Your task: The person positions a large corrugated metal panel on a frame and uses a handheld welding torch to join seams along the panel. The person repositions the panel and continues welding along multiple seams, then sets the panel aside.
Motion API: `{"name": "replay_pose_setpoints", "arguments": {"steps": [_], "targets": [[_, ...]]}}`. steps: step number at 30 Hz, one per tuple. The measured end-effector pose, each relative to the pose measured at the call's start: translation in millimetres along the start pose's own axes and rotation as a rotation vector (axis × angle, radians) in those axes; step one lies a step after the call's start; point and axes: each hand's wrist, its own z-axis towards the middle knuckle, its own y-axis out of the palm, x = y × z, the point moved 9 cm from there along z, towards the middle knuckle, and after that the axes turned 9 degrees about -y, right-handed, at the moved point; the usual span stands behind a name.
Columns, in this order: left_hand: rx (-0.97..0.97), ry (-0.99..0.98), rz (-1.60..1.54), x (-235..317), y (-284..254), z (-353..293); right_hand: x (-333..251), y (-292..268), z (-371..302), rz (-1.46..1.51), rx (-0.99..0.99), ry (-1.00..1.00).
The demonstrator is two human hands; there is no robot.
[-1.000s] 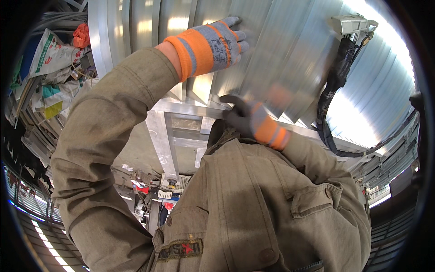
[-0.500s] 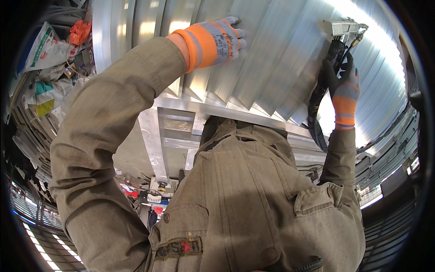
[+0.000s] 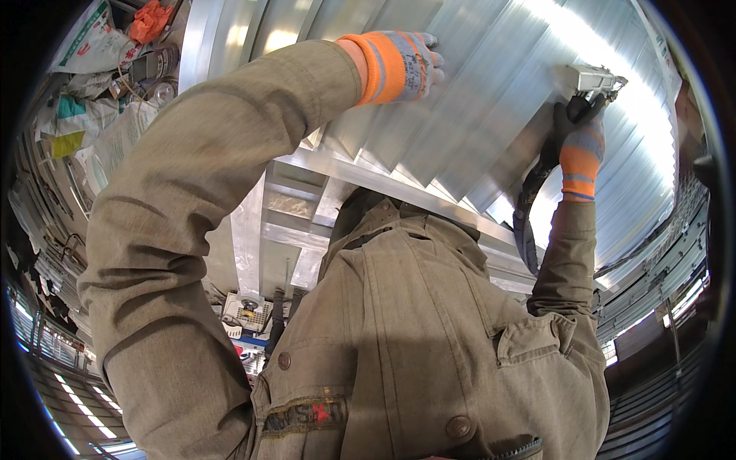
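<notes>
My left hand (image 3: 409, 67), in an orange and grey work glove, rests palm down on long ridged silver metal panels (image 3: 460, 100). Its fingers are stretched out, slightly bent, and hold nothing. At the right, my right hand (image 3: 580, 152) wears a similar orange and grey glove with dark fingers. Those fingers wrap round the black grip of a hand tool (image 3: 592, 79) with a grey metal head, over the panels. From the tool a thick black cable (image 3: 524, 222) hangs down past my right forearm. The grip itself is mostly hidden by the glove.
The panels lie on a metal frame (image 3: 337, 165) close to my body. Plastic bags and scrap (image 3: 88, 107) are heaped at the far left, with an orange-red bag (image 3: 150, 21) on top. Stacked metal lengths (image 3: 652, 268) line the right. Small tools (image 3: 247, 310) lie below left.
My view has shifted a little. My left hand appears further right along the panels, its fingers more bent. My right hand is higher on the tool, closer to the grey head.
</notes>
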Motion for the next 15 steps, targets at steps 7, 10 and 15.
{"name": "replay_pose_setpoints", "arguments": {"steps": [7,10,15], "targets": [[0.084,-0.059,-0.060,-5,2,0,22,-63,-52,0.532,-0.085,0.001],[-0.030,-0.025,0.000,-5,5,5,6,-112,-71,0.632,-0.160,-0.030],[-0.040,-0.020,-0.025,-5,9,5,-78,-141,-108,1.111,-0.787,0.100]]}}
